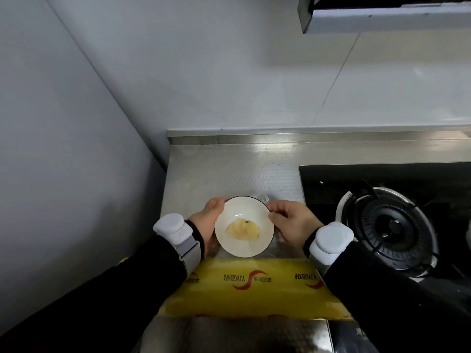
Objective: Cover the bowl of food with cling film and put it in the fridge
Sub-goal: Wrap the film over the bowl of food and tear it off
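Note:
A white bowl (243,225) with a dark rim holds a little yellowish food (242,230). It sits on the steel counter (204,174) just beyond a yellow roll of cling film (254,284) that lies along the front edge. Clear film (265,198) seems to be stretched over the bowl, with a crumpled bit showing at its far right rim. My left hand (207,220) cups the bowl's left side. Pressed to the right rim, my right hand (293,220) pinches the film there.
A black gas hob with a burner (390,225) lies directly right of the bowl. The grey wall (76,149) closes the left side and a steel upstand runs along the back. A range hood (382,14) hangs at top right. No fridge is in view.

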Motion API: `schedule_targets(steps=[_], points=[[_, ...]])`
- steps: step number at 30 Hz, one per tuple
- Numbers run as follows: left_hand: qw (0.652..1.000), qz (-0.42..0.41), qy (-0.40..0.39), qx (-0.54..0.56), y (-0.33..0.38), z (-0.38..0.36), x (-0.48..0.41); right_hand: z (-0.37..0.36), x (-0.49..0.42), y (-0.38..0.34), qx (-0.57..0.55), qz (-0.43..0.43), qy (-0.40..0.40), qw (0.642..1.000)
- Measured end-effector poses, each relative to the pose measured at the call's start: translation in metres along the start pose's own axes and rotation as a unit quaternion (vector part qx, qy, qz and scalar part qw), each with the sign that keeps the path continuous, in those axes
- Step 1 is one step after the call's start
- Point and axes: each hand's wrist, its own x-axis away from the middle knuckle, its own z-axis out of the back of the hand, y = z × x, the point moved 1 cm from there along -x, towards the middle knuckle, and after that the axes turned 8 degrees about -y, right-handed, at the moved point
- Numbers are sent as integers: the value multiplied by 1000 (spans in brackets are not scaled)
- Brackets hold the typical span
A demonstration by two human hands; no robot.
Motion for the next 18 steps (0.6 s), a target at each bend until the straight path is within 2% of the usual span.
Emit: schedule_targets(steps=[3,6,8,13,15,16,18], points=[[1000,12,-7,21,-6,0,0,-2,2,1,17,8,-14,1000],[1000,15,-4,-10,-7,0,4,-4,7,0,22,17,-28,999],[999,24,31,-38,-7,1,10,-4,11,-1,-2,20,-33,999],[998,-3,17,-60,-11,-1,22,-4,24,-4,-74,32,-63,995],[995,-12,50,-91,-13,1,21,-1,34,-5,-102,52,-86,990],[993,-12,61,-99,-14,1,20,1,39,-5,-84,64,-95,990],[992,-2,72,-99,-11,-1,21,5,47,-4,57,83,-102,990]])
